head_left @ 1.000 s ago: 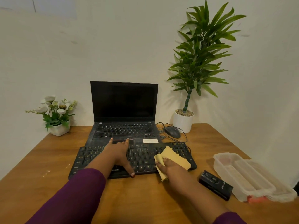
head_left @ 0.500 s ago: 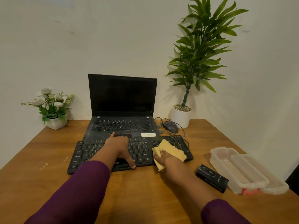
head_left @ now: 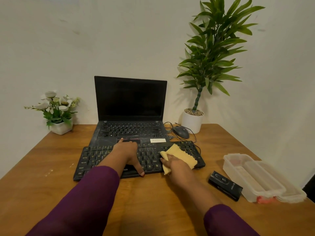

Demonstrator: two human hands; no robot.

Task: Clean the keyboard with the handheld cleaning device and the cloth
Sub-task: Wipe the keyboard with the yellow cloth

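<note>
Head view: a wooden table (head_left: 51, 193), seen from above the person's two forearms.
Keyboard (head_left: 95, 160): black and flat on the middle of the table. It sits just in front of an open laptop (head_left: 130, 99), and its far edge meets the laptop's near edge.
Left hand (head_left: 127, 153): spread flat over the middle of the keyboard, with the thumb at the near edge. It appears to be steadying the keyboard.
Right hand (head_left: 175, 165): grips a bunched yellow cloth (head_left: 182, 155) and presses it on the right part of the keyboard.
Device: a black box (head_left: 225, 185) lies on the table to the right, well apart from both hands. It is probably the cleaning device or its pack, and nobody is touching it.
Progress: this looks like the wiping step, with the cloth at the right end. The left keys have no cloth on them.
Hidden: the keys under both hands and the cloth are covered. Most of the right fingers are behind the cloth. The print on the box is too small to read. Whether any dust remains cannot be told.
</note>
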